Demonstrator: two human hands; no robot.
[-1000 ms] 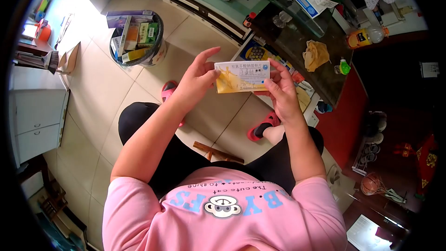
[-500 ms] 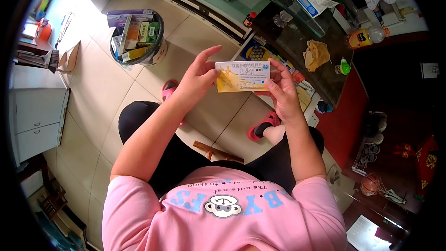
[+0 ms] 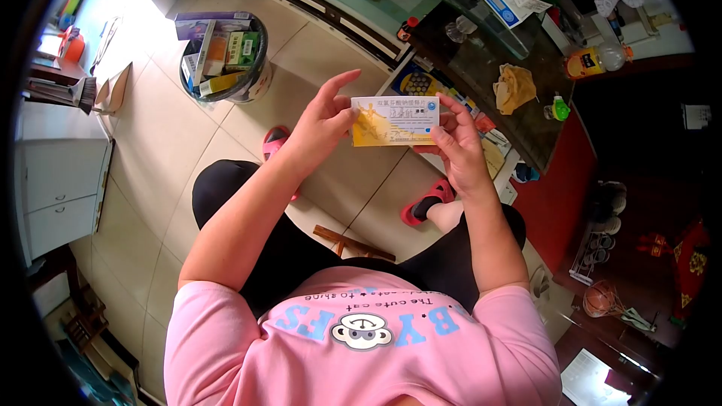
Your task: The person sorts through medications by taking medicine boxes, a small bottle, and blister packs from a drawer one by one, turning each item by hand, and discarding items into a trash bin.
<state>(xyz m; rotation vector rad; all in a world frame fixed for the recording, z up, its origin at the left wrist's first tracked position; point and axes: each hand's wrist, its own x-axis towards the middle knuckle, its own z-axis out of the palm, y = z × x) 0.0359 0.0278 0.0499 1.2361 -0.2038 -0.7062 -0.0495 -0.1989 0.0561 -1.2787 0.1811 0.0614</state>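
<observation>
The carton (image 3: 395, 122) is above the floor (image 3: 323, 56), its left end pinched by the left hand (image 3: 323, 126), its right end by the right hand (image 3: 457, 139). Likely light, stiff, smooth and crushable cardboard; grip both ends lightly.

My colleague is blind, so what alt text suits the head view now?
A person's right hand grips a flat white-and-yellow cardboard box, with the left hand at its other end, above a beige tiled floor. To the left stands a round dark-rimmed bin of coloured cartons.
</observation>
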